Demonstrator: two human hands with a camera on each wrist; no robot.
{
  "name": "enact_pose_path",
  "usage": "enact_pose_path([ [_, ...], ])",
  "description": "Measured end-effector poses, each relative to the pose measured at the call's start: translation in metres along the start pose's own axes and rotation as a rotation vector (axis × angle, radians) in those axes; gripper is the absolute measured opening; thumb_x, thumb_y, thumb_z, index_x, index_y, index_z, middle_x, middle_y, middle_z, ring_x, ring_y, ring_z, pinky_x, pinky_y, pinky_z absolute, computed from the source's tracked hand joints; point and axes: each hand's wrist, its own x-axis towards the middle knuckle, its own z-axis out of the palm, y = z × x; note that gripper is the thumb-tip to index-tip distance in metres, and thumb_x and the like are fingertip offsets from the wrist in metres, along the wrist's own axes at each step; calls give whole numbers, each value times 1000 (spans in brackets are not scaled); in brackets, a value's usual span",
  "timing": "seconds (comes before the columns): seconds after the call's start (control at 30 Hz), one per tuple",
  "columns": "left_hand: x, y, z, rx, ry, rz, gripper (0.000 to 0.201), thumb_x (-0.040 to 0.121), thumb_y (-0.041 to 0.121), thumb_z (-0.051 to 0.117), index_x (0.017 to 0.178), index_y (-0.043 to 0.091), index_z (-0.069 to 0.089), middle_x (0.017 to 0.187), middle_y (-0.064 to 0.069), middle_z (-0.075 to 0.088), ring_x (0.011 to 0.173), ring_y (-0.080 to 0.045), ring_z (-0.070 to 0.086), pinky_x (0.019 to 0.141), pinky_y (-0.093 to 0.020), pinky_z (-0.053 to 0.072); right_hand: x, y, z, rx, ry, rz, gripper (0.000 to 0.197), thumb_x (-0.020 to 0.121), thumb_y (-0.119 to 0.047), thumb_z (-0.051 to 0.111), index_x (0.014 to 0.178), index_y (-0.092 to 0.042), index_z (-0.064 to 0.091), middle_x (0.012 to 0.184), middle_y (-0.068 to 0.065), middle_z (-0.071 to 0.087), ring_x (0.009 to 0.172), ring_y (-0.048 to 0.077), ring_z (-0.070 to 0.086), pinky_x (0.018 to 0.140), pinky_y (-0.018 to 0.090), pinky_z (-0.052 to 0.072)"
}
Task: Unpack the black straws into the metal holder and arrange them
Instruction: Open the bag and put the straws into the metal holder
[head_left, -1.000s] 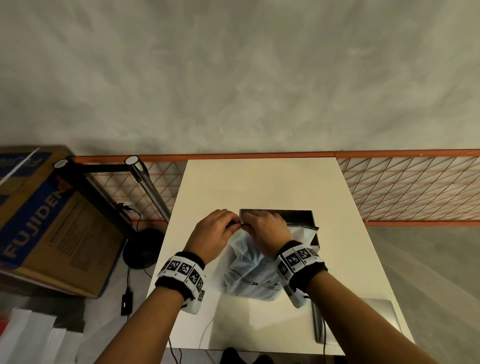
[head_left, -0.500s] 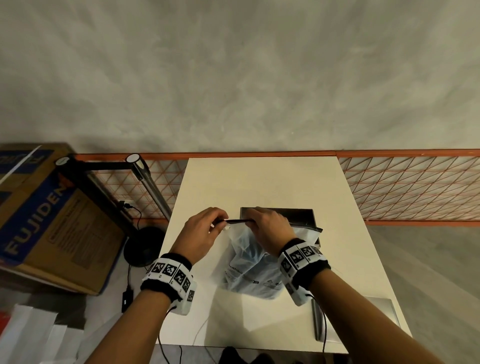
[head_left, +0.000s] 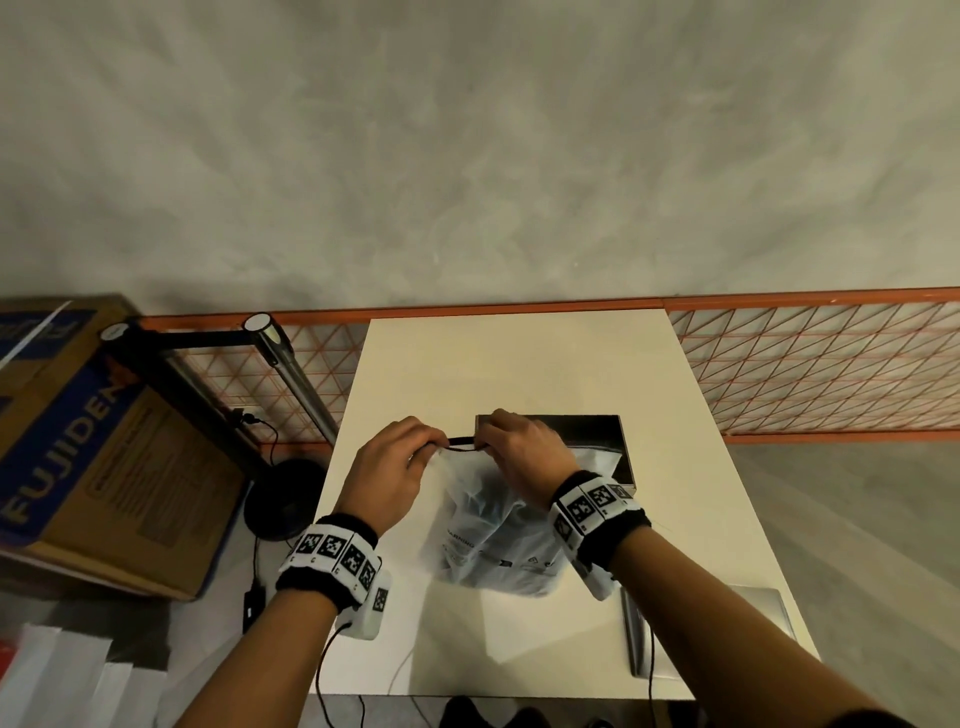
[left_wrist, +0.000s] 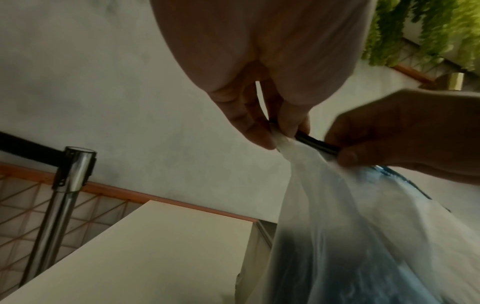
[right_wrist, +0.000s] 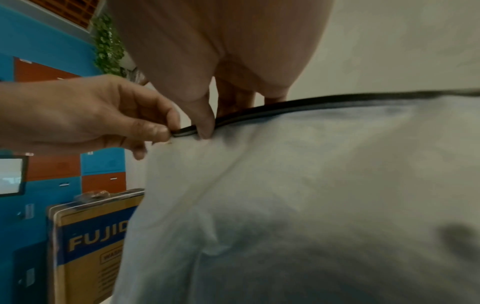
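Note:
A translucent plastic bag (head_left: 493, 530) stands on the white table (head_left: 519, 364), closed along its top by a black zip strip (head_left: 461, 442). My left hand (head_left: 395, 467) pinches the strip's left end and bag corner (left_wrist: 279, 135). My right hand (head_left: 524, 452) pinches the strip (right_wrist: 285, 107) a little to the right, thumb in front (right_wrist: 205, 127). Dark contents show through the bag (left_wrist: 350, 226); I cannot make out single straws. The dark metal holder (head_left: 587, 431) lies right behind the bag, partly hidden by my right hand.
A silver flat device (head_left: 727, 634) lies at the table's near right corner. Left of the table stand a chrome post (head_left: 291, 374) and a FUJIDEN cardboard box (head_left: 78, 441). An orange mesh fence (head_left: 805, 364) runs behind. Cables hang off the near edge.
My hands, touching a second ago, have moved apart. The left hand has slid left, and a short run of the black strip now shows between them.

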Motion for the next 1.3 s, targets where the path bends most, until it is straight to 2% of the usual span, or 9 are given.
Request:
enact_pose_path([
  [0.27,-5,8,8,2,-45,-35,25,99,14,61,109,33,74,103,16,51,91,-7,60,76,-30,53,-10,13,-5,-16,74,23,5,89,-14,65,91,-14,69,89,4,60,71,27,61,62,32,45],
  [0.47,5,3,10,-27,-76,-113,19,101,13,59,103,19,76,98,11,58,90,-9,61,85,-32,51,-19,24,-4,-22,80,12,8,91,-19,65,94,-18,72,91,1,61,74,23,61,64,34,49],
  [0.67,-2,-10,2,15,-26,-140,19,101,10,57,102,17,75,97,13,57,88,-5,58,83,-24,45,-46,63,-21,-58,93,182,13,88,-27,69,83,-16,73,88,2,61,76,29,63,63,37,51],
  [0.87,2,5,12,-31,124,-229,24,101,22,61,82,10,72,85,7,59,75,-11,58,73,-30,48,-47,53,-33,133,28,427,53,97,-56,45,68,-18,67,84,-6,56,70,20,56,62,32,43],
  [1.0,5,13,17,-7,210,-278,22,95,16,70,74,8,69,78,3,57,67,-16,57,68,-36,51,-40,52,-33,148,-9,579,40,96,-39,53,66,-13,61,83,0,56,76,28,56,64,30,37],
  [1.07,3,16,17,11,201,-319,7,89,11,72,83,12,74,86,6,57,68,-11,58,71,-34,54,-42,51,-34,116,-70,653,25,89,-31,56,73,-15,65,88,4,61,77,29,56,64,30,39],
  [1.13,0,22,16,36,182,-317,16,87,6,70,98,15,77,95,9,54,68,-6,58,73,-29,54,-44,50,-37,125,-81,698,17,84,-24,56,79,-20,71,91,5,65,80,33,60,65,30,42],
  [1.23,-1,30,13,25,214,-243,32,87,1,67,115,15,74,100,8,49,69,-8,58,74,-21,51,-44,50,-46,209,37,644,26,81,-10,55,85,-23,77,89,3,73,80,28,64,68,26,47],
  [1.3,-1,29,11,-27,275,-223,39,86,-4,67,120,13,73,101,7,48,75,-5,58,74,-14,50,-43,46,-50,362,132,592,31,80,-2,53,85,-20,78,77,-1,72,64,17,65,63,21,51],
])
